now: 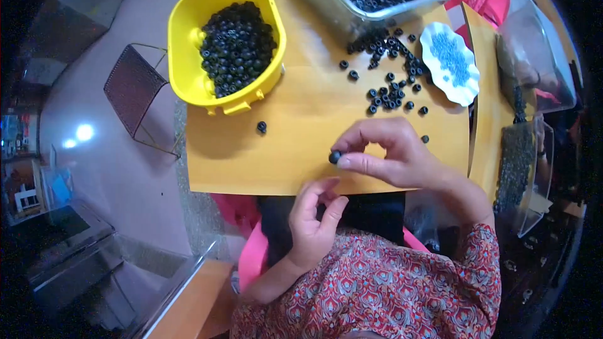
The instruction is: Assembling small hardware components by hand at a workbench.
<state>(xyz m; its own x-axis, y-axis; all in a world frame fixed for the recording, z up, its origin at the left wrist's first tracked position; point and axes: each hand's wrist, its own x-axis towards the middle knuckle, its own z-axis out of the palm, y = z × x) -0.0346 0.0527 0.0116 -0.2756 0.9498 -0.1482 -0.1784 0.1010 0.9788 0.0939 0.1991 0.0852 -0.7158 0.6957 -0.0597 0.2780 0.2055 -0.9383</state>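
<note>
- Head view looks straight down on an orange counter, and the right hand is over its near edge, thumb and forefinger pinched together on a single black bead.
- Left hand sits just below the counter's edge, fingers curled in on themselves. Whether that grip has a thread or anything else between the fingertips, I cannot tell.
- Loose black beads lie scattered across the far right of the counter, well apart from the pinched one, and one stray bead rests alone near the yellow tub.
- That yellow tub at far left is well filled with black beads, and a clear tray at the top holds many more.
- White scalloped dish to the right carries a little heap of small blue beads.
- Judging by the full tub against the handful left loose, plenty has been handled already, yet the scattered pile and the loaded tray suggest a good deal remains.
</note>
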